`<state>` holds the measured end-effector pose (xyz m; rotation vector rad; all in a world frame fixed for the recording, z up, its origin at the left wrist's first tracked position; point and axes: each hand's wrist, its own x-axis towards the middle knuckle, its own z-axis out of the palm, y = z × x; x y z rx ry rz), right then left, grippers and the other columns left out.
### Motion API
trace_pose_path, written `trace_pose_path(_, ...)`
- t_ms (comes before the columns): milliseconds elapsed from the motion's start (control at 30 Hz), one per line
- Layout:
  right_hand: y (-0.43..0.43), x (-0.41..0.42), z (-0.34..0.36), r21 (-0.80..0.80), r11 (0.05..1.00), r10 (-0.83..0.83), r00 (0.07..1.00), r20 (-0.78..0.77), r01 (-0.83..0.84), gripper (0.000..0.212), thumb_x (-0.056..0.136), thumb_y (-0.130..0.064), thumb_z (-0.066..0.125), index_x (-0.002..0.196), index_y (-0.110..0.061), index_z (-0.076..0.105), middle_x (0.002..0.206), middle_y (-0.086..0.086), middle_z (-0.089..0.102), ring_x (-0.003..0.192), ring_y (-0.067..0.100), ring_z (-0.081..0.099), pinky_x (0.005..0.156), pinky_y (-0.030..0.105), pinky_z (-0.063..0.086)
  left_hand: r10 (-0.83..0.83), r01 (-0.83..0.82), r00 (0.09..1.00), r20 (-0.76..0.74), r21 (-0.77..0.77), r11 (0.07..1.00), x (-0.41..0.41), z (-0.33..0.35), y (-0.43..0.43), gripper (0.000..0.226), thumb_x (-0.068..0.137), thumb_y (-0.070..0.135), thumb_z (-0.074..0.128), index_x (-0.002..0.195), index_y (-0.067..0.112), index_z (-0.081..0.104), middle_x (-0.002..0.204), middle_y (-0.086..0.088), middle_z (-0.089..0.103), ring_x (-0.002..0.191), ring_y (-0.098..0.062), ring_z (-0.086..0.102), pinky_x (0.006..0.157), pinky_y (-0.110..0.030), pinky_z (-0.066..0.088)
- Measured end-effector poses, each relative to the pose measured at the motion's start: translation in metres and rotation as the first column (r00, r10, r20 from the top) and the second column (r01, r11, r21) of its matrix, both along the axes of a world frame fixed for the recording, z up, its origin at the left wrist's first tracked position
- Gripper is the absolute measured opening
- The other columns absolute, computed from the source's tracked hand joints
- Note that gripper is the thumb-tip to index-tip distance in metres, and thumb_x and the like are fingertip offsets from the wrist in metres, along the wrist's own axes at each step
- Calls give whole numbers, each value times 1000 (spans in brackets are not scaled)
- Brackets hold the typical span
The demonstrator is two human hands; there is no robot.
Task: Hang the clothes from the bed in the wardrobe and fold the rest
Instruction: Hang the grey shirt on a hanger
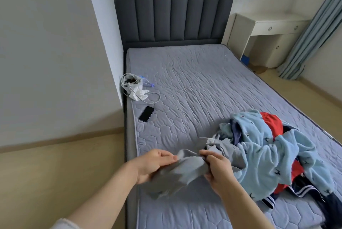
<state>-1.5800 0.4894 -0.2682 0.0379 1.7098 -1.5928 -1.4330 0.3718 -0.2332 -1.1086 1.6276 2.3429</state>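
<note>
Two hands: both worked one grey garment [177, 169] over the bed's near left edge.
Bed: its blue-grey quilted mattress [194, 84] lay bare of bedding, with a dark padded headboard [172, 17] at the far end against the wall.
Room: pale walls, tan floor [55, 173], a white dressing table [266, 38] past the bed's far right corner, and a blue-grey curtain [314, 30] beside it.
Left grip: the left hand [155, 165] had its fingers curled on the grey cloth, thumb on top.
Right grip: the right hand [216, 169] pinched the same cloth.
Clothes pile: a light blue printed piece [268, 154], red cloth [273, 121] and navy cloth with white stripes [296, 191] lay heaped at the bed's near right edge, touching the grey garment.
Left edge: a black phone [146, 114], a small grey pouch [130, 83], crumpled white tissue [138, 94] and a pale cable [153, 99].
</note>
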Motion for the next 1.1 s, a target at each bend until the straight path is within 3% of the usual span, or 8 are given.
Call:
trace_pose_path(133, 5, 7, 13, 18, 992, 123, 979, -163, -122, 47, 81, 11, 37, 49, -16, 56, 46, -3, 52, 50, 11, 44, 45, 20, 36, 246, -255, 947, 209, 17, 967, -22, -20, -3, 37, 99, 39, 37, 84, 12, 59, 76, -6, 61, 67, -17, 58, 64, -25, 42)
trace_pose_path(233, 9, 12, 32, 40, 955, 294, 917, -269, -294, 50, 76, 14, 38, 40, -17, 53, 45, -2, 47, 42, 5, 40, 41, 15, 29, 246, -311, 934, 260, 252, 916, -49, -23, 6, 50, 97, 45, 38, 75, 6, 61, 73, -13, 63, 67, -23, 59, 65, -30, 44)
trace_pose_path(333, 22, 12, 41, 60, 908, 415, 865, -283, -416, 47, 73, 17, 37, 42, -15, 53, 52, 5, 49, 46, 7, 42, 44, 16, 31, 137, -202, 970, 203, 348, 916, -77, -23, 19, 71, 93, 51, 39, 41, 8, 59, 47, -8, 59, 43, -17, 58, 49, -22, 47)
trace_pose_path(400, 33, 10, 43, 50, 902, 428, 870, -244, -429, 46, 73, 20, 36, 43, -11, 52, 44, 0, 50, 41, 5, 45, 43, 14, 34, 27, -99, 980, 196, 369, 924, -96, -27, 28, 59, 94, 42, 47, 49, 7, 60, 51, -7, 59, 50, -17, 59, 52, -23, 48)
trace_pose_path(633, 66, -7, 26, -114, 992, 64, 997, 54, -58, 35, 81, 11, 37, 65, -8, 62, 65, 12, 56, 62, 22, 51, 56, 26, 44, 84, -95, 993, 78, 144, 985, -128, -37, 56, 18, 85, -14, 51, 86, 1, 62, 69, -13, 63, 58, -20, 61, 63, -30, 52)
trace_pose_path(833, 70, -18, -5, -113, 928, -228, 779, 584, 356, 19, 92, -30, 54, 92, -11, 51, 97, 19, 55, 80, 33, 59, 48, 33, 56, 213, -191, 969, -125, 167, 967, -108, -13, 51, 20, 82, -13, 55, 85, 4, 67, 66, -7, 70, 63, -17, 65, 60, -25, 56)
trace_pose_path(967, 45, -36, 7, -229, 863, -248, 772, 585, 451, 18, 91, -24, 57, 95, -7, 56, 97, 15, 57, 86, 27, 61, 63, 39, 54, 170, -101, 935, -311, 225, 969, -94, 21, 43, 34, 82, -12, 52, 68, 9, 75, 70, -8, 71, 63, -16, 69, 59, -25, 57)
trace_pose_path(1100, 9, -62, 45, -286, 854, -329, 878, 347, 433, 25, 90, 11, 37, 75, -6, 50, 68, 7, 44, 46, 7, 47, 33, 12, 35, 249, -167, 870, -426, 221, 961, -76, 50, 24, 33, 77, -10, 54, 65, 12, 76, 68, -5, 71, 61, -15, 69, 58, -24, 57)
